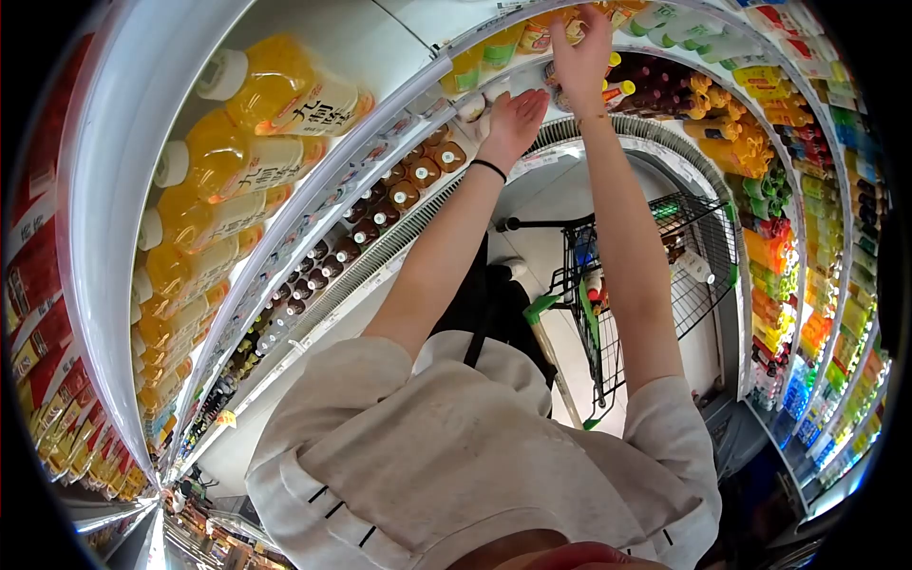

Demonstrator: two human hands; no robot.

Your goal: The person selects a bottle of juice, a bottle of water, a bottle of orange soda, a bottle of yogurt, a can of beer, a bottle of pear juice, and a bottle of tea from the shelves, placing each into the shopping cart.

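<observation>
My right hand (581, 59) is stretched out to the far shelf, thumb and fingers apart, right at a row of orange-labelled drink bottles (536, 36). Part of the row is hidden behind its fingers. Lower and to the left, my left hand (516, 123) is held palm up with its fingers extended and nothing on it. A black band (488, 171) circles that wrist. White-capped round containers (470, 106) stand on the shelf just beside the left hand. Bottles of green-labelled yellow drink (500, 46) stand left of the right hand.
A black wire shopping cart (698, 211) with green trim stands right of my legs, holding a white-labelled bottle (697, 266) and other goods. Large orange juice bottles (271, 84) line the left shelf. Dark brown bottles (366, 231) fill a lower shelf. Colourful bottles (769, 252) curve along the right.
</observation>
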